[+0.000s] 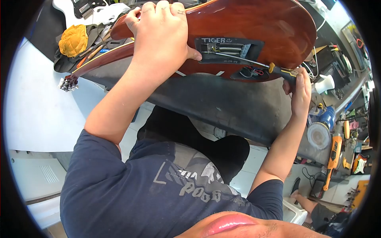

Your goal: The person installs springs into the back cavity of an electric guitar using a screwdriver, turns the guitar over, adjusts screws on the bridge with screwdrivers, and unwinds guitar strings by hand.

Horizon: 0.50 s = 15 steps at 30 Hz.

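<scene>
A glossy reddish-brown guitar body (254, 20) lies back up on the dark bench, its neck pointing left to the headstock (68, 83). My left hand (160, 33) is wrapped over the upper edge of the body, thumb beside the open spring cavity (228, 50). In my right hand (301, 89) is the dark and yellow handle of a screwdriver (281, 71). Its long shaft runs left across the cavity, with the tip near the spring claw at the cavity's left end. Below the shaft, a second cavity (251, 72) shows coloured wires.
A white guitar body (85, 14), a yellow cloth (73, 41) and hand tools lie at the upper left. On the right are a blue power tool (328, 117), an orange tool (334, 156) and many small items. Another person's leg (307, 204) shows at the lower right.
</scene>
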Motion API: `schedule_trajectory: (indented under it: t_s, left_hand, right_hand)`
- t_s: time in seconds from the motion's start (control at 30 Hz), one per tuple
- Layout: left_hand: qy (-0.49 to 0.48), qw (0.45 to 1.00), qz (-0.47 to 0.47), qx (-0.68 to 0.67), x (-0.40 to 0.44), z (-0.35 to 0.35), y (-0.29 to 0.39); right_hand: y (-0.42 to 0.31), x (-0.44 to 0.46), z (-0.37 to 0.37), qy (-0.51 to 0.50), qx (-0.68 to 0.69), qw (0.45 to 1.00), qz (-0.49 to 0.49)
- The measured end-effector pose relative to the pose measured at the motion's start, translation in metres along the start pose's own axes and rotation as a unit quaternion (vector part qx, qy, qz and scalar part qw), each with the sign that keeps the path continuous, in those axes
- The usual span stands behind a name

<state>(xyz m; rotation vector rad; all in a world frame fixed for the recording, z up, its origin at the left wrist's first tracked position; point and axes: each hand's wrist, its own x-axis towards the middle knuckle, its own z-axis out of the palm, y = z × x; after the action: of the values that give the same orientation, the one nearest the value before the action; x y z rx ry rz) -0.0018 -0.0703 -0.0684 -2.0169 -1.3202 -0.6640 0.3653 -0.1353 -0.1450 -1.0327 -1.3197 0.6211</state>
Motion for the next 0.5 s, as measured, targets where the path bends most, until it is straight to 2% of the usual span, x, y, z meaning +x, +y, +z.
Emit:
schedule_trajectory:
  t_s: [0.03,0.1,0.17,0.23,0.37,0.5]
  left_hand:
    - [-0.001,1.000,-0.001,0.003,0.000,0.001,0.000]
    - [-0.001,1.000,0.000,0.002,0.000,0.001,-0.002]
    - [0.003,1.000,0.003,-0.007,0.000,0.003,-0.002]
    - [-0.001,1.000,0.001,0.012,0.000,0.003,-0.001]
    - [-0.035,0.998,-0.049,-0.002,0.004,0.003,0.008]
    - [-0.028,0.999,-0.041,0.005,0.003,0.006,0.005]
  right_hand:
    - [-0.002,-0.001,0.009,0.029,0.020,0.999,-0.017]
    - [0.007,-0.002,0.006,0.001,0.034,0.998,-0.048]
    - [0.010,-0.001,-0.008,-0.026,0.031,0.999,-0.024]
    - [0.006,0.003,-0.025,-0.048,0.013,0.997,0.053]
    - [-0.004,0.001,-0.014,-0.028,0.007,0.997,0.068]
    - [0.013,0.004,-0.014,-0.055,0.028,0.998,-0.016]
